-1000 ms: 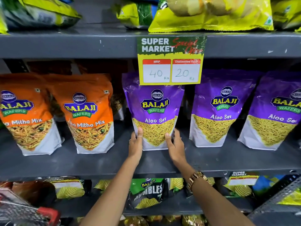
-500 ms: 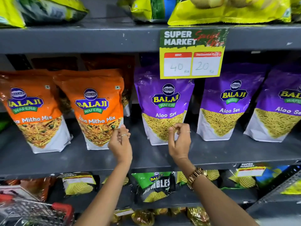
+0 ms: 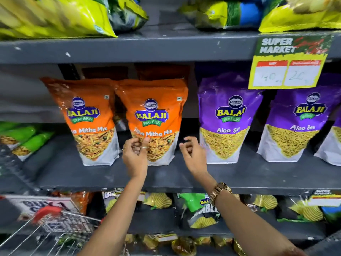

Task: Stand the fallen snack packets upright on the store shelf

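Two hands hovered half-curled and empty, the left hand [image 3: 135, 157] overlapping the lower left corner of the right orange packet [image 3: 154, 121], the right hand [image 3: 193, 156] just right of it. That packet stood on the shelf [image 3: 239, 174], leaning slightly. Best squared by gripping both lower edges and pressing its base flat.

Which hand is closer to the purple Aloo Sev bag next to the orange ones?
The right hand. It hovers just left of the purple Aloo Sev packet, near its lower corner. The left hand is farther left, in front of an orange Mitha Mix packet.
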The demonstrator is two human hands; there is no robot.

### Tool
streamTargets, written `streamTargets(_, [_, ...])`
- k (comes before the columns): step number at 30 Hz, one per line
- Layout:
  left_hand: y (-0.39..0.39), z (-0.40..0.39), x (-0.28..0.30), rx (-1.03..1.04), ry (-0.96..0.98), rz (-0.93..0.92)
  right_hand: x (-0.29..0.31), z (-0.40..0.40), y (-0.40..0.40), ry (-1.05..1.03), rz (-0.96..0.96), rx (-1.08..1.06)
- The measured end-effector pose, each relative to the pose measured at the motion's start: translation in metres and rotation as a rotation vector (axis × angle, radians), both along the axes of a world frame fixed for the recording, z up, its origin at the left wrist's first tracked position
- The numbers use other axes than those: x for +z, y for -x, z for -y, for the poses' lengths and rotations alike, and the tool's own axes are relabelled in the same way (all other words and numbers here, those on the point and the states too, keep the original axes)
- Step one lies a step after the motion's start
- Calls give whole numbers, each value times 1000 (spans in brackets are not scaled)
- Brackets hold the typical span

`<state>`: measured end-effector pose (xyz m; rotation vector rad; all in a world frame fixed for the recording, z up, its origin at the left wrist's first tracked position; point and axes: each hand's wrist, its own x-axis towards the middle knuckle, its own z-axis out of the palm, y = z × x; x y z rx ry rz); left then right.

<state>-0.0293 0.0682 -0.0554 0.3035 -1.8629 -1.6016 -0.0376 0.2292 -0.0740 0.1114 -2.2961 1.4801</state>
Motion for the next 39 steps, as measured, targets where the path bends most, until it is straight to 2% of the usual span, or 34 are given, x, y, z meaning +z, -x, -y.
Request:
streamTargets(3, [9, 18, -11, -99, 3, 131, -7, 15, 6, 36, 153, 69])
streamTargets(8, [13, 35, -22, -322, 44, 340, -12, 34, 4, 120, 244, 158])
streamTargets(16, [13, 43, -26, -383, 35, 376, -13, 41, 2, 144, 244, 136])
streamTargets(33, [19, 38, -27, -351, 49, 401, -11, 43, 2, 197, 313, 158])
streamTargets(39, [14, 42, -27, -345, 34, 367, -8, 38, -3, 120, 351, 161])
